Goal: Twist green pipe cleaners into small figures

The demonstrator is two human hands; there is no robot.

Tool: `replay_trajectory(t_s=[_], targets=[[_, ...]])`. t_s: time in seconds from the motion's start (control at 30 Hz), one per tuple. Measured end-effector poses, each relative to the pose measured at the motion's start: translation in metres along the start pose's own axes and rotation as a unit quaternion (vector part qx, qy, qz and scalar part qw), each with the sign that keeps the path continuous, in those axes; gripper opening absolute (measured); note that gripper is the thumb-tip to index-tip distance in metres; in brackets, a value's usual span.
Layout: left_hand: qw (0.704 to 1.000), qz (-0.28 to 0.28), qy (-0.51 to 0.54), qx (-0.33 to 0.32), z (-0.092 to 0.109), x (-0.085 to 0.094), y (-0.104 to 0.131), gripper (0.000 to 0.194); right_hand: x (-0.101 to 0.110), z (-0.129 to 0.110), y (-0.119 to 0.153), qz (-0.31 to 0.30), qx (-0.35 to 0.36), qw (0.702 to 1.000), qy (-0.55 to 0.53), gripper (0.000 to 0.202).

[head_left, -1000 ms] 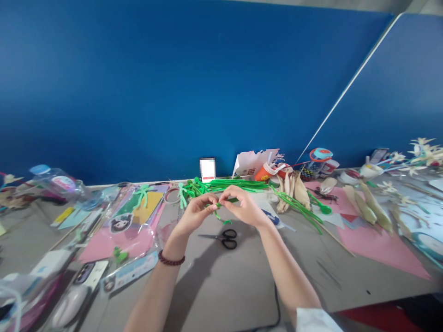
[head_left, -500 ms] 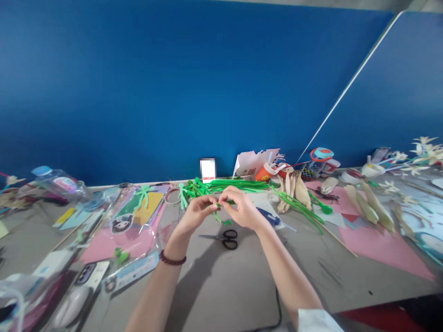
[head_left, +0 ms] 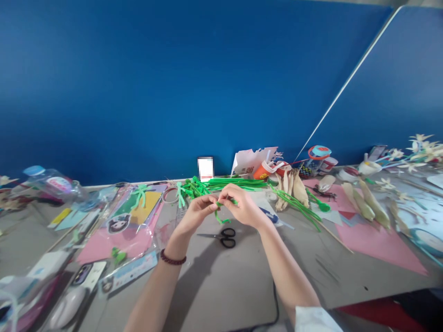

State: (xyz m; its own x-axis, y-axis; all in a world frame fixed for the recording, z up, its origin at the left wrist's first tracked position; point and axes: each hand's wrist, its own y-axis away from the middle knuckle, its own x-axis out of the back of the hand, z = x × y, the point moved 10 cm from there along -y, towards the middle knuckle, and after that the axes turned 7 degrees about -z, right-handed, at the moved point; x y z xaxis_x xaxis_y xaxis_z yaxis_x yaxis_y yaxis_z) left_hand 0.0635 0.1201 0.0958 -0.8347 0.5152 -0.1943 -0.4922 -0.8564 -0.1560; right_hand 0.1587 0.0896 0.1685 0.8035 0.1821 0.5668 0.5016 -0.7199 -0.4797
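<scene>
My left hand [head_left: 200, 208] and my right hand [head_left: 238, 203] meet at the middle of the desk, fingertips nearly touching. Both pinch a green pipe cleaner [head_left: 218, 216], whose lower end dangles between them; the fingers cover the rest. Black-handled scissors [head_left: 226, 238] lie just below the hands, blades pointing left. Behind my fingers are a heap of curled green pipe cleaners [head_left: 195, 186] and a bundle of straight ones [head_left: 242, 183]. A blue glue gun [head_left: 269, 215] rests beside my right hand, partly hidden by it.
A lit phone [head_left: 206, 168] leans against the blue partition [head_left: 207, 92]. Left are a plastic bottle [head_left: 51, 180], pink paper [head_left: 100, 242] and a mouse [head_left: 68, 308]. Rightward lie an orange paper cup [head_left: 262, 170], dried husks [head_left: 300, 190], loose green stems [head_left: 297, 205] and more pink paper [head_left: 380, 249].
The hands stay together, still pinching the green pipe cleaner, and more of its hanging end shows. The whole view has shifted slightly.
</scene>
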Motion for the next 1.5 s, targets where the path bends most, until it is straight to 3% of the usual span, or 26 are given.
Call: replay_trajectory(t_s=[0.27,0.6,0.97,1.07,1.2,1.5], targets=[[0.999,0.026,0.009,-0.038,0.007,0.002,0.002,0.022,0.000,-0.006,0.001,-0.005,0.013,0.999,0.032,0.012],[0.997,0.049,0.054,-0.015,-0.005,0.011,0.002,0.022,0.004,-0.010,0.002,0.021,0.025,0.999,0.028,0.017],[0.993,0.063,0.083,-0.054,-0.006,0.012,0.000,0.019,0.006,-0.019,0.003,0.054,0.094,0.991,0.077,0.017],[0.995,0.050,0.066,-0.049,-0.001,0.010,0.002,0.018,0.007,-0.013,0.002,0.056,0.064,0.996,0.032,0.014],[0.999,0.017,0.008,-0.032,0.009,0.000,0.004,0.021,0.006,0.010,0.002,0.031,-0.039,0.997,-0.054,0.012],[0.988,0.066,-0.121,-0.067,0.018,0.011,0.007,0.017,0.006,0.027,0.003,0.025,-0.102,0.991,-0.084,0.014]])
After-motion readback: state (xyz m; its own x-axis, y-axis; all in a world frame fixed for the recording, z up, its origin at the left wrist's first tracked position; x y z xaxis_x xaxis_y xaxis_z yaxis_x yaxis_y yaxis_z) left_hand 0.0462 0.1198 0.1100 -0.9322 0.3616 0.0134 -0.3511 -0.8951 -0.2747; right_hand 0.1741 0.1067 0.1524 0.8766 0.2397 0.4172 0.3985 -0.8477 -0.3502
